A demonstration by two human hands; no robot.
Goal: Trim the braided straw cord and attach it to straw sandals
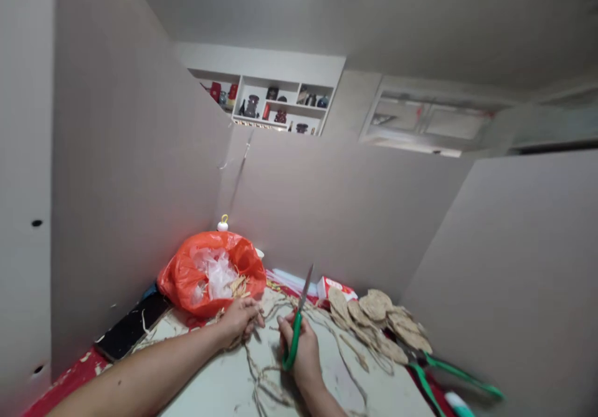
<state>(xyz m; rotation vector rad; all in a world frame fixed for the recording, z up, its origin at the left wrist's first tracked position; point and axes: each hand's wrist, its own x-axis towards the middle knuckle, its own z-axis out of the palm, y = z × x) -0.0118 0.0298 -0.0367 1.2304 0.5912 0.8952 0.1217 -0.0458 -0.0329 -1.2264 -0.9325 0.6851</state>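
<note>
Green handles and a steel blade make up the scissors (pixel 298 326), which I see in the right hand (pixel 307 349) over the pale surface (pixel 210 381), close to the middle of my view from side to side. Their long axis runs steeply, leaning a little to the right: the tip points up and away from the person, toward the grey back panel (pixel 327 205), with the handle low at the palm. Here the fingers are closed around the handle; from my end I cannot tell whether the blades are parted. The left hand (pixel 242 321) is low on the other side, fingers loosely bent; whether they have hold of a strand, I cannot tell. Tan twine (pixel 255 373) runs in loose, crooked lengths between and around both hands. Just beyond the left hand sits an orange-red plastic bag (pixel 184 273) with crumpled, whitish plastic inside. To the right, flat tan round pieces (pixel 374 306) overlap near a red-and-white box (pixel 335 288), and beside them lies a second green-handled tool (pixel 460 373), its handles spread toward the lower right.
</note>
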